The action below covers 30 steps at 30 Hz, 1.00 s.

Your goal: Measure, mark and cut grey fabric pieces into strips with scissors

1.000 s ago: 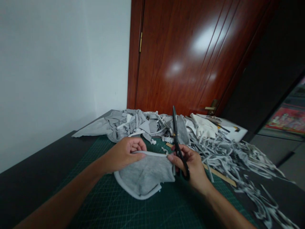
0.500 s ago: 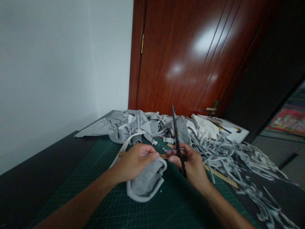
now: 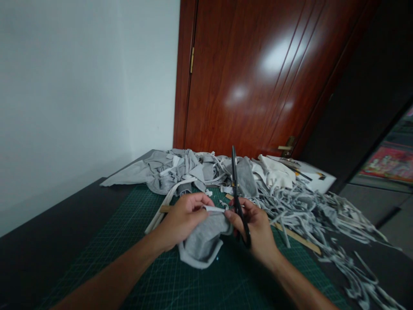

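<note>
A piece of grey fabric (image 3: 206, 237) with a thick, pale rolled edge hangs over the cutting mat. Its top edge is pinched between the thumb and fingers of my left hand (image 3: 187, 219). My right hand (image 3: 254, 224) is closed round black-handled scissors (image 3: 236, 189), whose blades point up and away from me. The thumb and fingertips of that same hand also touch the fabric's upper right edge. Whether the blades are fully together cannot be made out from this angle.
A green cutting mat (image 3: 138, 267) lies on the dark table (image 3: 64, 215). Grey and white cloth (image 3: 174, 168) is heaped along the back. Many cut strips (image 3: 309, 211) tangle on the right. A wooden ruler (image 3: 297, 237) lies partly under them. A wall and a wooden door (image 3: 238, 77) stand behind.
My right hand has moved left to the fabric and now takes its upper edge, still with the scissors. The fabric's top edge is now stretched between both hands.
</note>
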### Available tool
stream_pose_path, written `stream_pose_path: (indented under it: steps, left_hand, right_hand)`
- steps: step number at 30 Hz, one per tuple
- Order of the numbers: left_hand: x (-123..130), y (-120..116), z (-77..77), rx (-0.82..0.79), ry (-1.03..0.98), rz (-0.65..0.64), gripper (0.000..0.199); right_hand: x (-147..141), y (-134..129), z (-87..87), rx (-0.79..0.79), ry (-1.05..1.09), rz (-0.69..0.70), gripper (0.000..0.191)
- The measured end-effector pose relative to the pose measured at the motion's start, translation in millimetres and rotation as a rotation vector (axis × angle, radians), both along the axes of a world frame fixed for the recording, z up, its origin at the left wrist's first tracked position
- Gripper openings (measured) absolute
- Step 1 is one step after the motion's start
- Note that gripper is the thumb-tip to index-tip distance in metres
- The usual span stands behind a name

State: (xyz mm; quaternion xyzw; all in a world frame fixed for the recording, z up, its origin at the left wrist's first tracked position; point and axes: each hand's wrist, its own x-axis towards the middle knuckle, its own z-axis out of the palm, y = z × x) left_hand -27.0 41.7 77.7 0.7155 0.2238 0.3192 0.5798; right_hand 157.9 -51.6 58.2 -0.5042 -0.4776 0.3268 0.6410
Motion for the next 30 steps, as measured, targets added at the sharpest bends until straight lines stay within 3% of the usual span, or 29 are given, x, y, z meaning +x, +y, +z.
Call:
stream_pose_path:
  steps: [11, 17, 22, 30]
  left_hand:
    - [8, 3, -6.7, 0.032, -0.045, 0.104, 0.035]
    - [4, 0, -1.3, 0.0, -0.034, 0.128, 0.039]
    - [1, -2, 4.1, -0.048, -0.053, 0.175, 0.043]
    - [1, -2, 5.0, -0.228, -0.13, 0.087, 0.053]
  right_hand:
    - [-1, 1, -10.1, 0.047, 0.036, 0.04, 0.059]
    - [2, 4, -8.4, 0.085, -0.001, -0.048, 0.051]
    - [7, 6, -9.0, 0.054, 0.0, -0.039, 0.048]
    - [6, 11, -19.7, 0.026, -0.07, -0.001, 0.041]
